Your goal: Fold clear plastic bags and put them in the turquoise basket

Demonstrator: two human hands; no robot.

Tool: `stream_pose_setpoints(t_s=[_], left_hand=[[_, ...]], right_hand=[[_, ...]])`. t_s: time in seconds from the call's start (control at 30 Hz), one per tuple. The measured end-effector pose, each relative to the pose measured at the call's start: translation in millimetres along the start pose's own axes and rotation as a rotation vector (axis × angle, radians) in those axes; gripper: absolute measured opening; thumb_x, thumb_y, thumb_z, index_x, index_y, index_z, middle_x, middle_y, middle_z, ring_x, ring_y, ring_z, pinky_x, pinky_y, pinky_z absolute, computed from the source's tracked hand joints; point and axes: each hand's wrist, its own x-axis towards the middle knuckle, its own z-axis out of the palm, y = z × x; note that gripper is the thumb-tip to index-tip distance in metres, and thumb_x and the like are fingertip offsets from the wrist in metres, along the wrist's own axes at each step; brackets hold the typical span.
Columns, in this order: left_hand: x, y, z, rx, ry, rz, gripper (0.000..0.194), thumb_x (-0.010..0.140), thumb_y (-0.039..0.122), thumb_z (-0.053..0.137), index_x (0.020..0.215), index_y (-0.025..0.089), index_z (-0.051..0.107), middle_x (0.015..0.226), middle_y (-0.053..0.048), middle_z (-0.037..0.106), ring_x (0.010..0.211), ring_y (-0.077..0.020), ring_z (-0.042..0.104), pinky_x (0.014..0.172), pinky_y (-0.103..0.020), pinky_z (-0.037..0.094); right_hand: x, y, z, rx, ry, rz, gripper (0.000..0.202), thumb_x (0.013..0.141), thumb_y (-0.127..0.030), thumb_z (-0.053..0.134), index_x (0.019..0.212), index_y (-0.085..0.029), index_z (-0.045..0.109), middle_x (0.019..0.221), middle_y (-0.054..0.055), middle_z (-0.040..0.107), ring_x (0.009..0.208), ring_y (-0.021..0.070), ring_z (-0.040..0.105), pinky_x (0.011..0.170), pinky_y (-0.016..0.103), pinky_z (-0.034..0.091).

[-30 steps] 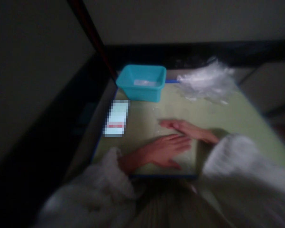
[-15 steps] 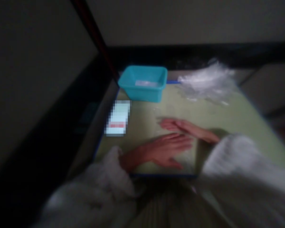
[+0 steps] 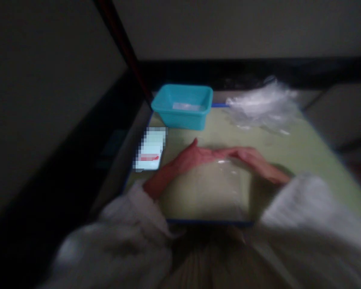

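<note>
A clear plastic bag lies flat on the green mat close to the near edge. My left hand and my right hand lie along the bag's far edge, and their fingertips meet in the middle. The left thumb points up. Both hands touch the plastic, but the picture is too blurred to show whether the fingers pinch it. White fuzzy sleeves cover both of my forearms.
A teal plastic tub stands at the far left of the mat with something pale inside. A heap of clear plastic bags lies at the far right. A white card rests by the left edge. A dark pole slants up behind the tub.
Both hands have slid from lying flat on the middle of the bag to its far edge, the left one moving up and away from me. The bag's near part now lies uncovered.
</note>
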Motion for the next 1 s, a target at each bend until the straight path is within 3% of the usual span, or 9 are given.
stream_pose_setpoints(t_s=[0.13,0.3,0.4,0.5,0.7,0.83,0.9,1.0], left_hand=[[-8,10,2.2,-0.121,0.017,-0.143,0.097,0.086,0.063,-0.011,0.121,-0.004,0.051,0.125,-0.024,0.054,0.127,-0.0283,0.041,0.105,-0.043,0.025],[-6,2,-6.2,-0.175,-0.061,-0.246,0.093,0.087,0.064,-0.004,0.111,-0.001,0.058,0.12,-0.023,0.058,0.125,-0.0256,0.044,0.107,-0.04,0.023],[-5,-2,-10.8,-0.201,-0.086,-0.245,0.089,0.089,0.061,-0.003,0.109,0.0,0.059,0.122,-0.023,0.057,0.124,-0.0248,0.045,0.107,-0.039,0.022],[-7,1,-11.5,-0.23,-0.094,-0.207,0.089,0.089,0.061,-0.003,0.112,-0.001,0.057,0.123,-0.023,0.056,0.124,-0.0255,0.045,0.107,-0.04,0.022],[-10,14,-0.1,-0.193,-0.026,-0.22,0.096,0.087,0.062,-0.009,0.121,-0.005,0.049,0.126,-0.025,0.052,0.128,-0.0267,0.041,0.105,-0.039,0.024],[-5,12,4.9,-0.229,-0.056,-0.202,0.091,0.087,0.06,-0.007,0.127,-0.006,0.043,0.133,-0.025,0.046,0.128,-0.0254,0.042,0.105,-0.037,0.025],[-2,7,1.7,-0.23,-0.056,-0.208,0.089,0.088,0.059,-0.005,0.128,-0.006,0.042,0.135,-0.025,0.044,0.128,-0.0246,0.042,0.105,-0.036,0.025],[1,-3,-6.8,-0.21,-0.025,-0.234,0.089,0.088,0.06,-0.005,0.127,-0.003,0.044,0.136,-0.024,0.043,0.128,-0.0249,0.041,0.105,-0.037,0.026]], right_hand=[[-8,-25,19,-0.159,-0.228,-0.171,0.035,0.096,-0.035,0.039,0.123,-0.022,0.059,0.124,0.009,0.061,0.119,0.0214,0.052,0.102,0.041,0.039],[-11,-18,42,-0.14,-0.549,-0.139,0.039,0.094,-0.027,0.045,0.131,-0.018,0.05,0.131,0.013,0.055,0.123,0.0198,0.048,0.102,0.037,0.04],[-8,-6,47,-0.138,-0.599,-0.075,0.036,0.093,-0.023,0.044,0.127,-0.016,0.054,0.126,0.013,0.059,0.121,0.0193,0.05,0.102,0.036,0.04],[-8,-4,46,-0.125,-0.567,-0.058,0.033,0.091,-0.022,0.047,0.122,-0.013,0.057,0.121,0.014,0.061,0.117,0.0192,0.053,0.098,0.035,0.042],[-16,-20,47,-0.316,-0.696,-0.069,0.011,0.083,-0.019,0.056,0.088,-0.017,0.066,0.087,0.009,0.067,0.084,0.0195,0.062,0.075,0.031,0.049],[-16,-19,35,-0.183,-0.59,-0.067,0.013,0.084,-0.026,0.058,0.09,-0.016,0.064,0.086,0.009,0.067,0.082,0.0185,0.062,0.072,0.029,0.049],[-12,-11,22,-0.098,-0.439,0.002,0.017,0.088,-0.029,0.054,0.095,-0.015,0.063,0.092,0.01,0.068,0.087,0.0175,0.062,0.077,0.031,0.048],[-4,9,4,0.139,-0.13,0.112,0.029,0.094,-0.038,0.043,0.086,-0.017,0.06,0.088,0.007,0.068,0.088,0.0176,0.062,0.083,0.035,0.046]])
